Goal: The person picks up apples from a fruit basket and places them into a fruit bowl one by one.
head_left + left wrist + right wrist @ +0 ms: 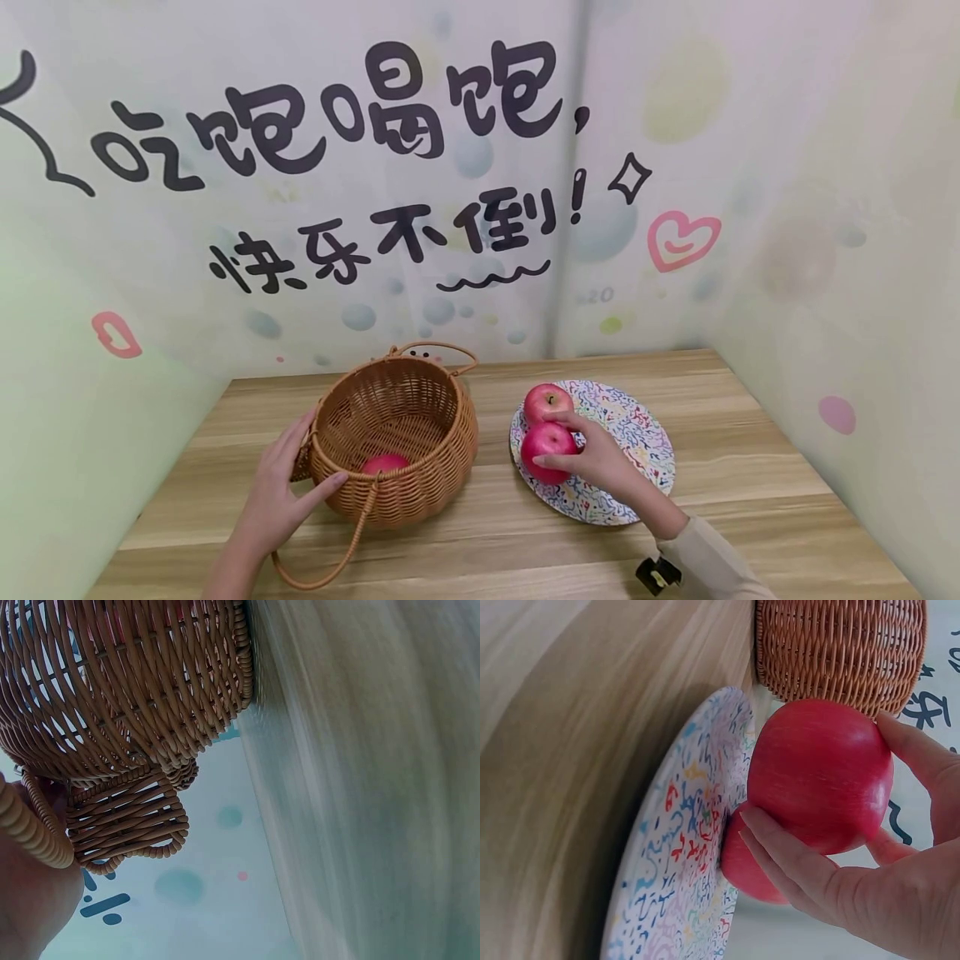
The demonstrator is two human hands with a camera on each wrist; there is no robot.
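My right hand grips a red apple between thumb and fingers. In the right wrist view, this apple appears raised off the patterned plate. A second apple, pinkish red with its stem up, sits behind it on the plate. To the left stands a round wicker basket with one red apple visible inside. My left hand rests against the basket's left side, thumb along its front rim and fingers extended. In the left wrist view, wicker hides most of that hand.
The basket's two handles hang outward, one toward the front and one at the back. A wicker flap juts from its side. Everything stands on a wood-grain table, enclosed by printed walls at the back and sides.
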